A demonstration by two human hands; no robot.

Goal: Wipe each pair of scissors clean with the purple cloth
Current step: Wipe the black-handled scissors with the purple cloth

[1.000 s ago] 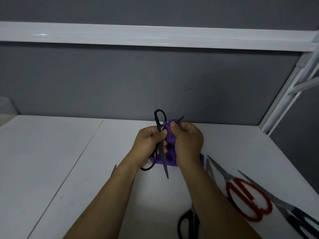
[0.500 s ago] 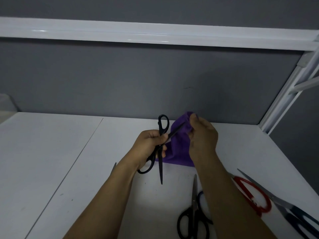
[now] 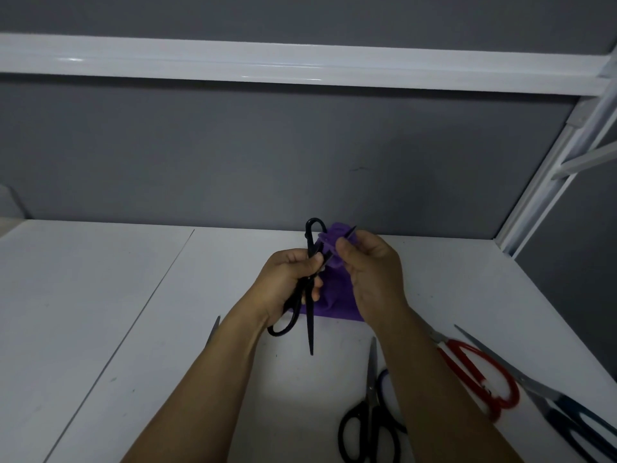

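Observation:
My left hand [image 3: 287, 282] grips a pair of black scissors [image 3: 310, 315] spread open above the white table; one blade points down toward me and the other points up and right into the purple cloth [image 3: 334, 295]. My right hand [image 3: 370, 269] pinches the cloth around that upper blade, whose tip sticks out past the cloth. The rest of the cloth hangs down between my hands.
On the white table [image 3: 133, 329] lie black-handled scissors [image 3: 369, 419] near my right forearm, red-handled scissors [image 3: 480, 372] to the right, and dark blue-handled scissors [image 3: 567, 416] at the right edge. A blade tip [image 3: 213, 329] shows left of my left forearm. A grey wall and white frame stand behind.
My right hand has slid the cloth back down the upper blade toward the pivot, after pulling out toward the tip half a second ago. The left hand keeps its grip.

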